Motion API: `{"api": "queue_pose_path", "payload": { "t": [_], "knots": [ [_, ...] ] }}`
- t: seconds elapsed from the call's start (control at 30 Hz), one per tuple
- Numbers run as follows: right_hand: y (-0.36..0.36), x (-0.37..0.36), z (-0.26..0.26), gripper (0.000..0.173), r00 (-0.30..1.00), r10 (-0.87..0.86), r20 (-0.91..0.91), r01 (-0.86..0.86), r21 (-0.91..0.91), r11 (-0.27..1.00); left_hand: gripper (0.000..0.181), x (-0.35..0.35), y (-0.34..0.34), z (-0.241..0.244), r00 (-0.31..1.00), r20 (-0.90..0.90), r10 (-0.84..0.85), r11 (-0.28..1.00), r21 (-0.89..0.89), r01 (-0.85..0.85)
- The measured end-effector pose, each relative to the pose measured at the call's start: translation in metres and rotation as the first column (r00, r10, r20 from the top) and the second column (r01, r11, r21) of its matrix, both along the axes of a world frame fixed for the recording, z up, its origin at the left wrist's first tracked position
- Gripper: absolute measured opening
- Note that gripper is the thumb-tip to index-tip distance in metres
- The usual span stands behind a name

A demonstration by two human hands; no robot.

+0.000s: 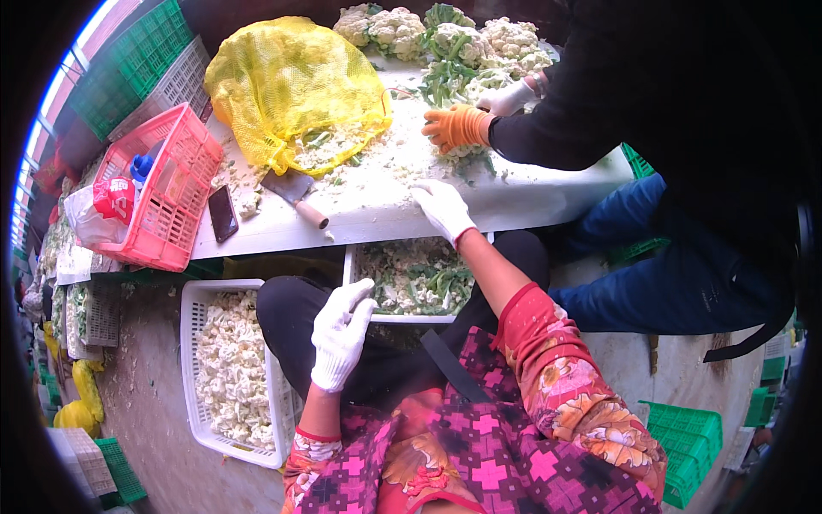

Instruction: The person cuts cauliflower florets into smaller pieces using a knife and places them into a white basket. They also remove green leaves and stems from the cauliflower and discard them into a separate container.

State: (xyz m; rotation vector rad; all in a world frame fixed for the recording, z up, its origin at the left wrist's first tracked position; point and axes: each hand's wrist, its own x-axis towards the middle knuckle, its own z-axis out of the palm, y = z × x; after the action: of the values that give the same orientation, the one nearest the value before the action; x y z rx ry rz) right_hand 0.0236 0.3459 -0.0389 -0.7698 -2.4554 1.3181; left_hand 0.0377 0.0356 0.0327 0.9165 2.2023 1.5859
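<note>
My left hand (343,334), in a white knit glove, is raised above my lap with nothing in it, thumb and fingers apart. My right hand (442,204), gloved in white too, lies flat on the front part of the white table (398,221), among cauliflower crumbs. To its left, a cleaver (297,196) with a wooden handle rests near the table edge. Behind that lies a yellow mesh bag (289,83) holding pale pieces. Whole cauliflower heads (398,32) stand along the back. Below the table edge, a white crate (420,283) contains leaves and trimmings.
A co-worker's orange-gloved hand (457,127) and white-gloved hand (507,99) work over cauliflower at the right. A white basket of florets (234,372) stands left of my knee. A smartphone (223,214) and pink crate (164,193) are at the table's left. A green crate (687,443) sits lower right.
</note>
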Motion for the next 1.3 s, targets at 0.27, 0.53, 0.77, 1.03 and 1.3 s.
{"api": "queue_pose_path", "payload": {
  "t": [0.27, 0.53, 0.77, 1.03, 1.3],
  "knots": [
    [0.007, -0.104, 0.042, 0.037, 0.904, -0.356, -0.236, 0.164, -0.580, 0.798, 0.027, -0.060, 0.048, -0.003, 0.967, 0.236, -0.094, 0.994, 0.081, 0.076],
    [0.101, -0.200, 0.062, 0.056, 0.722, -0.668, -0.181, 0.279, -0.807, 0.520, 0.033, -0.165, 0.080, -0.040, 0.917, 0.384, 0.112, 0.994, -0.040, -0.105],
    [0.161, -0.204, 0.024, 0.048, 0.842, -0.519, -0.150, 0.062, -0.927, 0.369, 0.032, -0.159, 0.078, -0.027, 0.960, 0.280, -0.001, 0.998, -0.066, 0.020],
    [0.124, -0.193, 0.054, 0.049, 0.804, -0.586, -0.101, 0.329, -0.745, 0.580, 0.032, -0.156, 0.077, -0.026, 0.976, 0.219, -0.003, 0.997, -0.072, 0.019],
    [-0.020, -0.102, -0.012, 0.041, 0.992, -0.112, -0.052, 0.080, -0.420, 0.904, 0.032, -0.161, 0.075, -0.029, 0.990, 0.140, 0.030, 0.995, -0.097, -0.017]
  ]
}}
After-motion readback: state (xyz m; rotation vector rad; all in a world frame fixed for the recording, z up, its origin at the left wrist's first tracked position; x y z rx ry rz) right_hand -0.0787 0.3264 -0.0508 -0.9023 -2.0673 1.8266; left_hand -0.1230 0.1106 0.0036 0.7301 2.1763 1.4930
